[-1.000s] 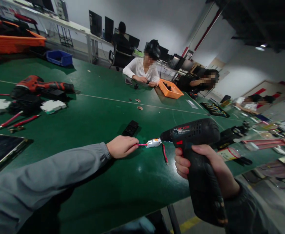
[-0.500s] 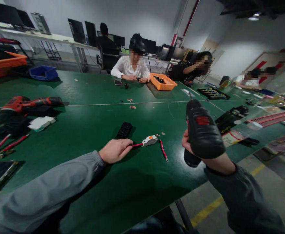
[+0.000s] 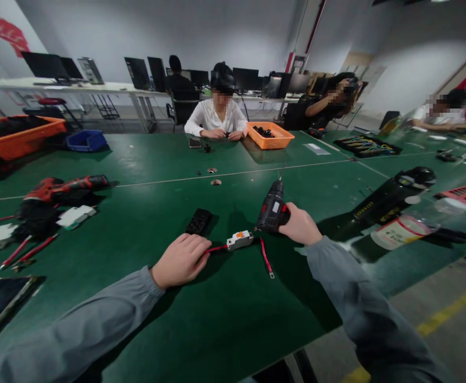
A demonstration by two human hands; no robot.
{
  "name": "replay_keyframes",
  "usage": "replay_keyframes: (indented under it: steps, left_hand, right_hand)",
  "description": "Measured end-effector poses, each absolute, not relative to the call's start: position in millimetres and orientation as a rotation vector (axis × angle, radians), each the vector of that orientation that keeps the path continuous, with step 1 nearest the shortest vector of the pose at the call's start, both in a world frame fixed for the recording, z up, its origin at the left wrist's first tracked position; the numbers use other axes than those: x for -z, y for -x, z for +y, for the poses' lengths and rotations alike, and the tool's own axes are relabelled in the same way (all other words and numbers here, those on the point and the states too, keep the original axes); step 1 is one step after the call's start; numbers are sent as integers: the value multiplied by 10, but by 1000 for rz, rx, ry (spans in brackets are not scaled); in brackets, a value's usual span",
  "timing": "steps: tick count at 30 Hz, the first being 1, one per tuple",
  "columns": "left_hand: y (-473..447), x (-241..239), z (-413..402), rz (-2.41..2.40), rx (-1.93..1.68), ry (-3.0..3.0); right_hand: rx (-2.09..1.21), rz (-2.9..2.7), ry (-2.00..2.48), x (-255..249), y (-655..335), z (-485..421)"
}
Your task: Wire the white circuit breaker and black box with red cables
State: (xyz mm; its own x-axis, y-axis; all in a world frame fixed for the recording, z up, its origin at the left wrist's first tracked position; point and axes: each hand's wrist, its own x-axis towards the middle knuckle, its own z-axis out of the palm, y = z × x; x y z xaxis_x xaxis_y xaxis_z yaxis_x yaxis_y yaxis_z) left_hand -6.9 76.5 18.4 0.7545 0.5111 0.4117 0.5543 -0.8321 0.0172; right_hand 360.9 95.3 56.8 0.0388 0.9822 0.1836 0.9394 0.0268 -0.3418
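My left hand (image 3: 182, 260) rests low over the green table, its fingers closed on a red cable (image 3: 218, 248). That cable runs into one end of a small white circuit breaker (image 3: 240, 241) with an orange switch. Beside the breaker's other end lies a short red cable (image 3: 265, 256) with a metal lug; whether it is joined is unclear. My right hand (image 3: 300, 225) grips a black cordless drill (image 3: 272, 207) by its handle, just right of the breaker. The drill's bit points away from me. Behind my left fingers sits a black rectangular block (image 3: 199, 221).
A red-and-black drill (image 3: 53, 191), a white breaker (image 3: 76, 216) and a phone-like device (image 3: 5, 306) lie left. A plastic bottle (image 3: 400, 234) and a black cylinder (image 3: 392, 194) lie right. Opposite sits a person (image 3: 217, 114) near an orange bin (image 3: 271, 139).
My right hand has brought the drill left and away from me, lowering it beside the breaker. My left hand stays on the red cable. The view has shifted slightly.
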Motion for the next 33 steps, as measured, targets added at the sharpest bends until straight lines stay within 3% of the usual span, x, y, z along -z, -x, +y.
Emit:
replay_keyframes:
  steps: [14,25,33]
  left_hand:
    - [-460,-152,395,-666,626,2968]
    - [-736,-204,574,-993,521,2854]
    - [-809,-162,617,-1015,584,2894]
  right_hand:
    - [-85,-2256,2086,-501,-4239,1211]
    - [0,-2473,1883,-450,-4293,1134]
    - [-305,-2566,1674,-511,-4351,1067]
